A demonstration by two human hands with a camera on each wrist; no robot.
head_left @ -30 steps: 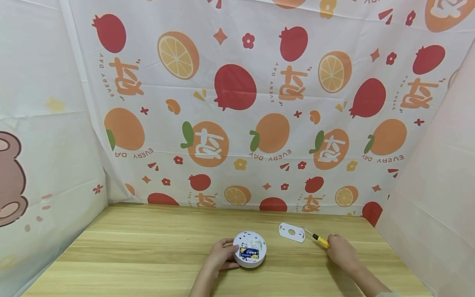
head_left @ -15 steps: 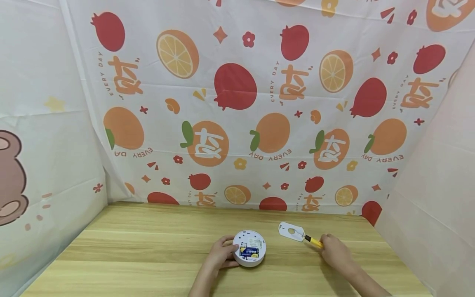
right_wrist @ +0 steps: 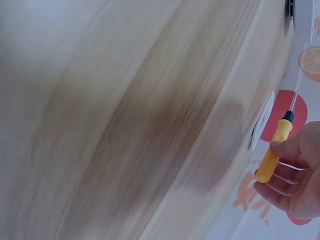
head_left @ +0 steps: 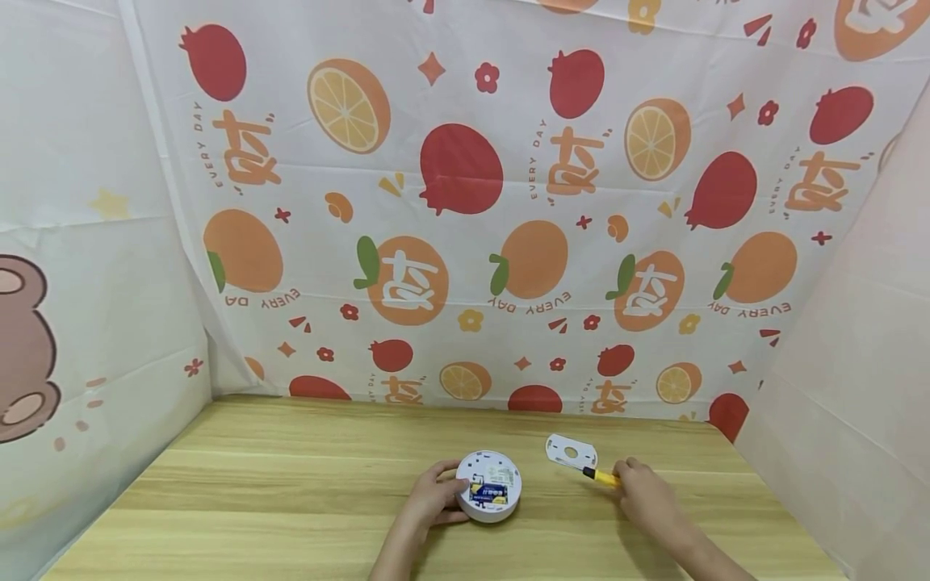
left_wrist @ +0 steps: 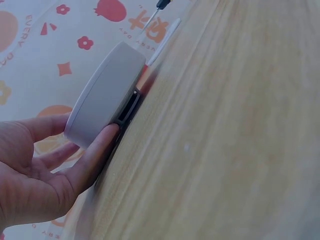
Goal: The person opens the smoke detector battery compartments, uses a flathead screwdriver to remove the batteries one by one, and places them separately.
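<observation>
A round white smoke alarm [head_left: 501,472] faces up in the head view, blue-and-yellow batteries showing in its open compartment. My left hand [head_left: 430,499] grips its left side, thumb at the rim. The left wrist view shows its smooth side wall [left_wrist: 102,95] and a dark slot close over the table. My right hand [head_left: 647,499] holds a screwdriver by its yellow handle [head_left: 605,478], its black collar pointing left. The screwdriver's shaft [right_wrist: 294,101] overlaps the near edge of a white mounting plate [head_left: 587,453], which lies flat and has a round central hole.
The wood-grain table [head_left: 305,476] runs back to a white cloth [head_left: 465,242] printed with oranges and red fruit. More pale cloth [head_left: 835,363] closes off the right side, and another sheet [head_left: 109,323] with a bear hangs at the left.
My right hand has moved left with the screwdriver, from the plate's right end across it to its near edge. The left hand and smoke alarm have stayed in place.
</observation>
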